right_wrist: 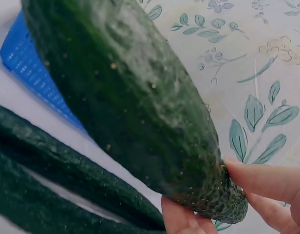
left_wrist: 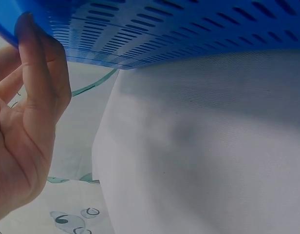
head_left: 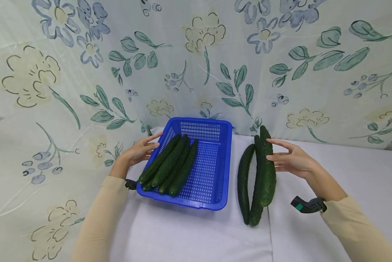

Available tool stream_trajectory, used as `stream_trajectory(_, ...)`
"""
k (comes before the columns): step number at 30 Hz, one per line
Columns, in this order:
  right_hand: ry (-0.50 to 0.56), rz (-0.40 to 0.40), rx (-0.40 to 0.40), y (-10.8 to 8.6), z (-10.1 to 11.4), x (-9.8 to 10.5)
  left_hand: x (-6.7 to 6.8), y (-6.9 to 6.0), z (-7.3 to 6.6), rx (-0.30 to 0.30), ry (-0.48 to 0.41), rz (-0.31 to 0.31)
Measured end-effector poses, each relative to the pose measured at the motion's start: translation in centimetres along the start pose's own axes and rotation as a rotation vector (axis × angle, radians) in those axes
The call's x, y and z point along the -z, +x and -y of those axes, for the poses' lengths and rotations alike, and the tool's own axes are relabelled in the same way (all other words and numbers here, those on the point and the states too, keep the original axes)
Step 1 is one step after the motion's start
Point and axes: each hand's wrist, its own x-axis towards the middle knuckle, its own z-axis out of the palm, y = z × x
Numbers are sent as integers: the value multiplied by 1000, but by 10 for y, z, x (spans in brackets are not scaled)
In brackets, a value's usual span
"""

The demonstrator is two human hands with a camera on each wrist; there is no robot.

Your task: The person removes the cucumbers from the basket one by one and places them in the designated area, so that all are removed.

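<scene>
My right hand (head_left: 292, 159) pinches one cucumber (head_left: 267, 174) near its far end, thumb and fingers on either side. In the right wrist view that cucumber (right_wrist: 125, 92) looks raised above two others. Those two, a slim curved cucumber (head_left: 244, 182) and a longer cucumber (head_left: 256, 203), lie on the cloth; the held one partly hides the longer one. My left hand (head_left: 139, 150) is at the left side of a blue plastic basket (head_left: 223, 163), its fairly straight fingers touching the rim. Several cucumbers (head_left: 169, 162) lie side by side in the basket's left half.
White cloth (head_left: 196, 236) covers the table under the basket and cucumbers. A floral curtain (head_left: 182, 65) hangs close behind the basket and along the left side. The basket's right wall stands a little left of the loose cucumbers.
</scene>
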Motion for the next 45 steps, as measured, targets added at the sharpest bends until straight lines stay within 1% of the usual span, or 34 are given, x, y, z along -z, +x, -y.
stream_trajectory(8,-27,-4,-14,-8,-17,14,1,-1,0,10,8,-11)
stream_trajectory(16,-33,-37,-40,-10,-33,24,2,-2,1,11,4,-13)
stream_trajectory(21,-21,-54,-52,-11,-40,27,1,-1,1,19,-9,-27)
stream_trajectory(29,-8,-70,-68,-11,-50,32,1,-2,2,20,5,-34)
stream_trajectory(38,-43,-105,-97,-9,-60,34,0,-2,1,18,3,-28)
stream_trajectory(45,-70,-132,-112,-7,-65,35,0,0,0,10,31,-25)
